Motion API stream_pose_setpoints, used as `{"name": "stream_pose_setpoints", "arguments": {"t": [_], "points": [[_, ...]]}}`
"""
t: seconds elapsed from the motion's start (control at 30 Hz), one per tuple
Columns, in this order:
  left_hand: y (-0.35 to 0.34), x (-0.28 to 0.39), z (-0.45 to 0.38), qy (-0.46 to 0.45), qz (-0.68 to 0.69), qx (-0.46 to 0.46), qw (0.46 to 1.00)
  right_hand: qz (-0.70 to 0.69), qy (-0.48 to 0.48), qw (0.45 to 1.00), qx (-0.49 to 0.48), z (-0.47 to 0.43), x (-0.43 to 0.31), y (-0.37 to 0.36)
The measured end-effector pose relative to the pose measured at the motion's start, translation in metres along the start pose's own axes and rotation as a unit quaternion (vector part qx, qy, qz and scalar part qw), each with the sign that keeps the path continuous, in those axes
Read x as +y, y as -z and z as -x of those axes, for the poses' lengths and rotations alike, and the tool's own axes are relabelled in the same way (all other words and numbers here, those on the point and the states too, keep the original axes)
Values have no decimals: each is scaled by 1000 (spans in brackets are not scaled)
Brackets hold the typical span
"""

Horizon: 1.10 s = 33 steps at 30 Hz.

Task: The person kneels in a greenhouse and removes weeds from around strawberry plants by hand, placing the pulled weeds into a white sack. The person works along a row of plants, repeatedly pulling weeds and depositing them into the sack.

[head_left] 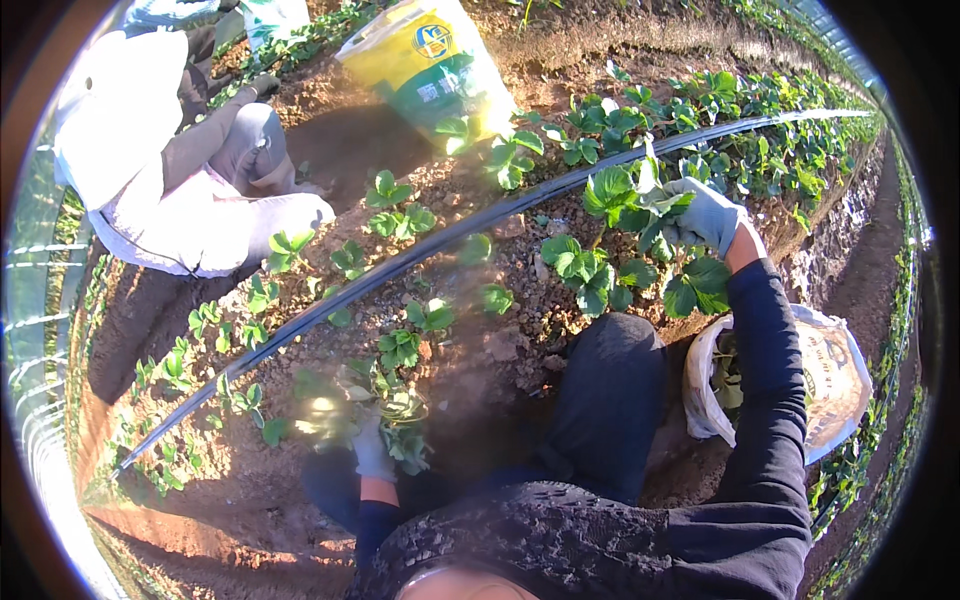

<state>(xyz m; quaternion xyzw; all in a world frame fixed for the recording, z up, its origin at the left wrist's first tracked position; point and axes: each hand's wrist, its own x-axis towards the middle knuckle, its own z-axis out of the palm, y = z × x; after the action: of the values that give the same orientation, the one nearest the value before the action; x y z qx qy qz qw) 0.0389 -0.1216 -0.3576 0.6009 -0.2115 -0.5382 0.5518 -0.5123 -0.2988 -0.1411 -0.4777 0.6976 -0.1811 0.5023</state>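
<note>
Strawberry plants (pixel 581 270) with broad toothed leaves grow in a raised soil bed before me. My right hand (pixel 703 215), in a light grey glove, has its fingers closed on strawberry leaves (pixel 652 202) at the right part of the bed. Low on the left, my left hand (pixel 371 446), gloved too, holds a bunch of leaves and stems (pixel 403 424) near my knee. A blurred bright spot covers part of the view beside that hand. A black drip-irrigation tape (pixel 450 241) runs across the bed between the plants.
An open white sack (pixel 832 375) with leaves inside stands right of my knee. A yellow and green sack (pixel 442 67) stands across the bed. A co-worker (pixel 187 172) in pale clothing crouches at the upper left. Denser strawberry plants (pixel 780 150) fill the bed's far right.
</note>
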Motion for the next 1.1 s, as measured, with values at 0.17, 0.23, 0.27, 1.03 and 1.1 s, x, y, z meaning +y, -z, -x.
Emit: {"name": "stream_pose_setpoints", "arguments": {"t": [0.17,0.23,0.27,1.03,1.1], "points": [[-33,17,21,53,-76,-5,996,-16,-55,998,-9,3,77,-38],[14,-20,-16,-18,-32,-30,999,25,-87,994,57,-1,82,-68],[28,-34,-25,-50,-12,-47,998,44,-105,992,63,-13,103,-76],[13,-31,-19,14,-110,-53,992,483,61,872,52,-50,95,-43],[34,-44,-24,-75,-195,-85,974,570,52,819,46,-51,69,-27]]}}
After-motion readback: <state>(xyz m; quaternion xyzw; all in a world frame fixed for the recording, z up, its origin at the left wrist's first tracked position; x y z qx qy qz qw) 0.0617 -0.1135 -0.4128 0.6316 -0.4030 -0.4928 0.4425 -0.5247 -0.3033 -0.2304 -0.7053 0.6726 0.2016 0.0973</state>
